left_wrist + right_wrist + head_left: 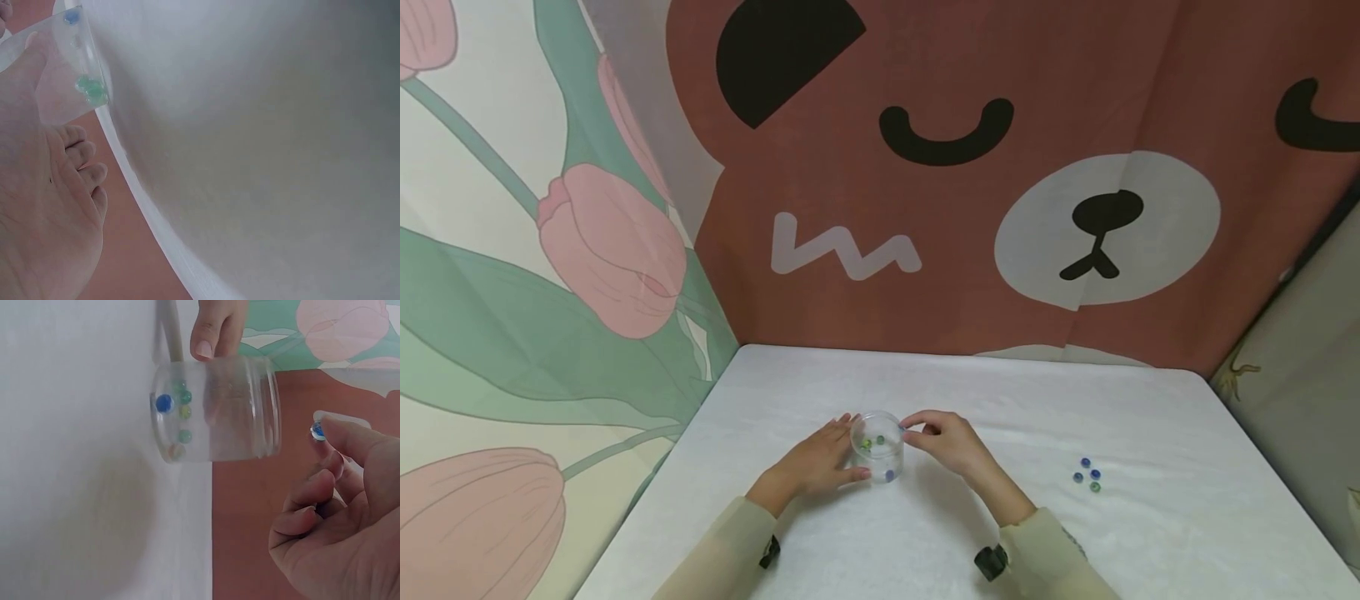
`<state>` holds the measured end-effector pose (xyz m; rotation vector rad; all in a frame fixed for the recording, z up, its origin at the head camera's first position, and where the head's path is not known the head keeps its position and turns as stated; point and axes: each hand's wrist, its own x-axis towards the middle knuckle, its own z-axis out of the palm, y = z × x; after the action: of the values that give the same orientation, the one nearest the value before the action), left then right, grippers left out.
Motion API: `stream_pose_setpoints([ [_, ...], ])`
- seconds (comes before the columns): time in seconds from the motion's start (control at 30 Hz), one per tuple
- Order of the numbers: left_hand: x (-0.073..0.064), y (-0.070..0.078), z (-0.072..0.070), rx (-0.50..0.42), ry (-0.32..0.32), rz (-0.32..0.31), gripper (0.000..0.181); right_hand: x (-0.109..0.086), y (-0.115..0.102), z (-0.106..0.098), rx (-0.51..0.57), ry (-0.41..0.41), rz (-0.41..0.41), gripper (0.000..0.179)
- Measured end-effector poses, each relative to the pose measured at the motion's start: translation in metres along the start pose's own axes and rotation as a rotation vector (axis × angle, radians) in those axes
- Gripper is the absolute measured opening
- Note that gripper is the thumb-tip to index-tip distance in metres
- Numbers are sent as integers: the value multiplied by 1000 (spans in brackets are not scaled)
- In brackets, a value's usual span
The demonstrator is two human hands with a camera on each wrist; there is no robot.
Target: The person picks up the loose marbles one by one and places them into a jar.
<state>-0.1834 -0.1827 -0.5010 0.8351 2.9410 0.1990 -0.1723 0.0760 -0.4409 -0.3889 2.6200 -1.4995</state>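
A clear plastic jar (877,458) stands upright on the white table, its mouth uncovered. Inside lie a blue marble (165,403) and several green and yellowish ones (92,90). My left hand (812,462) holds the jar from its left side, thumb on the near wall and the other fingers behind. Just off the rim, my right hand (951,443) pinches a blue marble (317,430) between thumb and index finger. In the right wrist view its other fingers (306,497) are curled in, and the pinched marble is apart from the rim.
To the right on the white table (1187,433) lies a small group of marbles, mostly blue (1086,462) with one green (1095,487). A hanging cloth with a brown bear print (850,317) rises behind the table. A tulip-print cloth (497,333) hangs along the left.
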Motion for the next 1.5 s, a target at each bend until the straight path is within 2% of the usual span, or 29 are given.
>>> stream_pose_setpoints([
  [0.5,1,-1,-2,11,-13,-7,94,10,0,16,5,8,-18,17],
  [0.87,0,0,0,-12,-13,-5,95,13,8,21,-22,1,-6,19],
  [1.5,1,-1,2,6,-30,-27,98,18,10,27,-31,5,-24,19],
])
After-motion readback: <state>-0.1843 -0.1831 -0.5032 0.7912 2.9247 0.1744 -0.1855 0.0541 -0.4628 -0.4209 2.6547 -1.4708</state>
